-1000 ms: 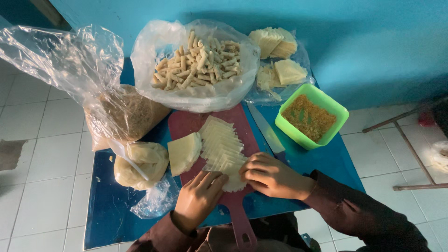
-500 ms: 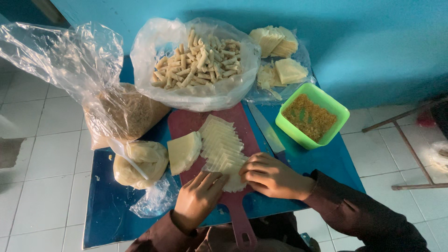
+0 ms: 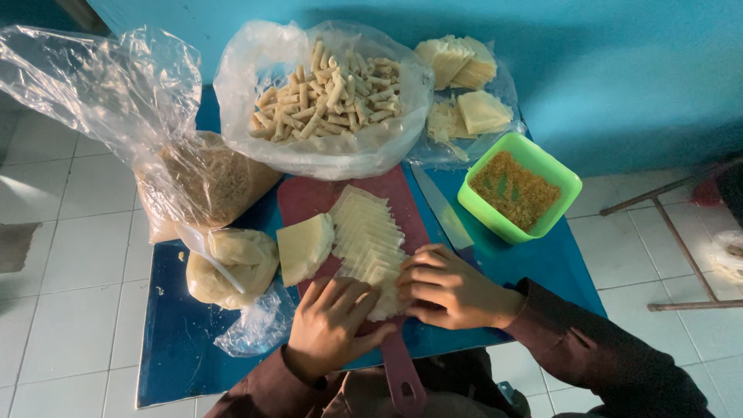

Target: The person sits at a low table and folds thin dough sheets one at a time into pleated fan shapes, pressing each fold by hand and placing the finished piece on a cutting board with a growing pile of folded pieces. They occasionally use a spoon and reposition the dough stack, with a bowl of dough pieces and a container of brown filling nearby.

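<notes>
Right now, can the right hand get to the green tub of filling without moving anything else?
Probably yes. The right hand rests on the fanned wrappers, and the green tub sits open just beyond it; only a flat knife lies between.

Pale, thin square wrappers (image 3: 364, 236) lay fanned in an overlapping row on the dark red cutting board (image 3: 309, 197), the nearest sheets under my fingertips.
</notes>
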